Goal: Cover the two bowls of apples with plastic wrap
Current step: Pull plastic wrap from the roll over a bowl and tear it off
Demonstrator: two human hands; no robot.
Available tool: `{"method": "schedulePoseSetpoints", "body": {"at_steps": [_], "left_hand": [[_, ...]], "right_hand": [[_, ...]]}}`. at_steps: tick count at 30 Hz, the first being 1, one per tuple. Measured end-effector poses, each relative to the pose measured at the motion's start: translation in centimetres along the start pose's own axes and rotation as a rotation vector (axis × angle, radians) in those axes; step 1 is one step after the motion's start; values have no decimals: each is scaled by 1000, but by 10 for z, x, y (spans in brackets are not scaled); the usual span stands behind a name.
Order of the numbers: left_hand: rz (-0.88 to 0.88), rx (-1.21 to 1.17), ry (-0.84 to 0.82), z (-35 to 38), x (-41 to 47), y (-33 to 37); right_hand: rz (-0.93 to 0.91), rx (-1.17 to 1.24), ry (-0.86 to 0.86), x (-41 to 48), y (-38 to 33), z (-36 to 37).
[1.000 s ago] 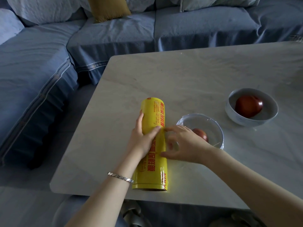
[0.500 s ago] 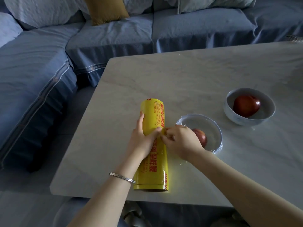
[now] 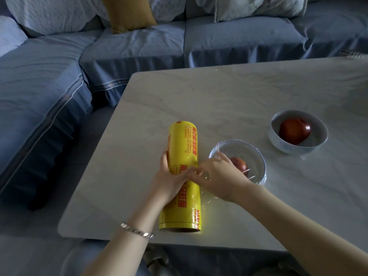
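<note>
A blue sofa (image 3: 39,92) wraps round the far-left corner of the bench (image 3: 219,100), with a mustard cushion (image 3: 129,12) propped at its back. A narrow strip of floor separates the sofa from the bench's left edge.

Between that left edge and the roll of plastic wrap (image 3: 182,140) lies a broad run of open marble surface. The roll lies on its side, lengthwise from far to near, with its near end almost at the bench's near edge. Its wrapper is yellow with red Chinese characters running along it. The small print at the far end is too fine to read, and near the close end Latin capitals beginning "NAN" show.

The left hand (image 3: 169,180), a silver bracelet (image 3: 137,231) on its wrist, grips the roll's middle from the left side, thumb over the top. The right hand (image 3: 219,178) meets it there and pinches the film (image 3: 205,200) where it leaves the roll (the fingertips are blurred). Loose film crinkles under that wrist.

Just right of the roll stands the near bowl (image 3: 256,156), with wrap stretched over its rim and a red apple (image 3: 239,163) inside, partly behind the right hand. Farther right and a little farther back, apart from it, the far bowl (image 3: 278,142) sits uncovered and holds a larger red apple (image 3: 294,131). Beyond both bowls the bench runs open to its far edge.
</note>
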State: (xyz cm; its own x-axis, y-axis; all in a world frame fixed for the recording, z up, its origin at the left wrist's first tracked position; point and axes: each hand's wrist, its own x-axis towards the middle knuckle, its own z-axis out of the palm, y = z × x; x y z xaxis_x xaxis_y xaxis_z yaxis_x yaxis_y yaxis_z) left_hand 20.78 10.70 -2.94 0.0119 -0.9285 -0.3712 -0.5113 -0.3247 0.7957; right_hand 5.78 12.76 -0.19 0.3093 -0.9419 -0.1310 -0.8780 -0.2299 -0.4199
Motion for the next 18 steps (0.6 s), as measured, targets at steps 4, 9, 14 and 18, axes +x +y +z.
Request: {"method": "schedulePoseSetpoints", "body": {"at_steps": [4,9,14,18], "left_hand": [[-50,-85,97,0,-2,-3],[29,-65,220,-12,9,11],[56,33,223,-17,21,17],[15,53,216,-10,26,15]], "right_hand": [[-51,18,13,-12,0,13],[94,236,40,-3,-1,7],[57,183,-8,11,0,9],[17,50,-69,19,3,19]]}}
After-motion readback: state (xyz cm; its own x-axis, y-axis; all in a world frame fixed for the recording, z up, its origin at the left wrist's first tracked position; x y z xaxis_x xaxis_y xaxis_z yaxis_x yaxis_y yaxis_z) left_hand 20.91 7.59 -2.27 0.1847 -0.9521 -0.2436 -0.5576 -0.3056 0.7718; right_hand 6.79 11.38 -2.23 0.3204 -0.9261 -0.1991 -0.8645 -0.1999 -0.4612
